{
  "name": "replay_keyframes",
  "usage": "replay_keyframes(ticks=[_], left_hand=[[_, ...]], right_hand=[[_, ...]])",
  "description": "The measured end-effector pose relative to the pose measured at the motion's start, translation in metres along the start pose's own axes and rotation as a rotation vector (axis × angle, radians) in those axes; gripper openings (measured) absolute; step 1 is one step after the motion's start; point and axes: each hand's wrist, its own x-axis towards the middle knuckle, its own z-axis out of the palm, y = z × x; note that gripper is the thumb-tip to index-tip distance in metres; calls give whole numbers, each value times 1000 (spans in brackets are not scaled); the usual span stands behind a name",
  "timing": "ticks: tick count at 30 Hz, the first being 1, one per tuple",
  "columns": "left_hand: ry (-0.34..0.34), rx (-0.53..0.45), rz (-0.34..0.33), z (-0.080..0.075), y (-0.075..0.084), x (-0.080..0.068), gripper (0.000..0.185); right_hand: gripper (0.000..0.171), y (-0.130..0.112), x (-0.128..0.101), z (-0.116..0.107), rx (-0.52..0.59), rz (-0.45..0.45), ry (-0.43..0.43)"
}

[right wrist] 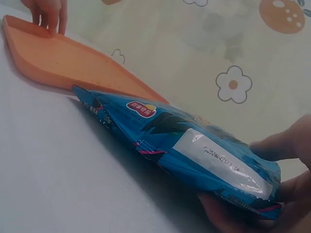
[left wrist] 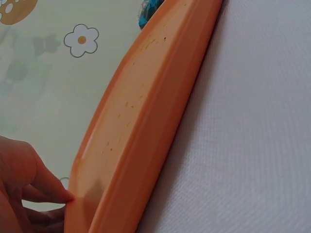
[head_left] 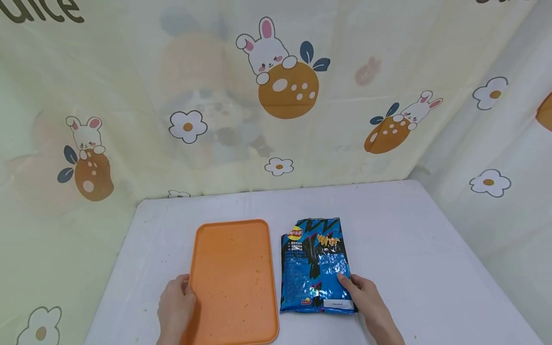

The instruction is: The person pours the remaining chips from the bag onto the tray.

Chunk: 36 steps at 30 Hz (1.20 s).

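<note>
A blue and black chip bag lies to the right of an orange tray in the head view. Its upper left corner is cut away or torn. My right hand grips the bag's lower right edge, thumb on top and fingers beneath, as the right wrist view shows; there the near end of the bag is raised off the table. Over on the tray's left side, my left hand pinches the rim. Small crumbs dot the tray's floor.
Both things are on a table with a white cover. Behind it and along the sides hangs a pale curtain printed with rabbits, orange fruit and flowers.
</note>
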Motion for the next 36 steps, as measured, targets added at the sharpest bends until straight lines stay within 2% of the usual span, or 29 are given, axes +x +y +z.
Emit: replay_keyframes(ticks=[3, 7, 15, 20, 27, 36], left_hand=[[3, -1, 5, 0, 0, 0, 37], [-2, 0, -7, 1, 0, 1, 37], [-10, -5, -25, 1, 1, 2, 38], [-13, -6, -27, 2, 0, 3, 38], [-9, -2, -11, 0, -1, 2, 38], [-17, -1, -33, 1, 1, 2, 38]], right_hand=[[79, 1, -1, 0, 53, 9, -26], [69, 4, -1, 1, 65, 4, -34], [64, 4, 1, 4, 105, -13, -25], [69, 4, 1, 4, 96, -13, -25], [81, 4, 2, 0, 70, -62, -76], [91, 4, 5, -3, 61, -124, -100]])
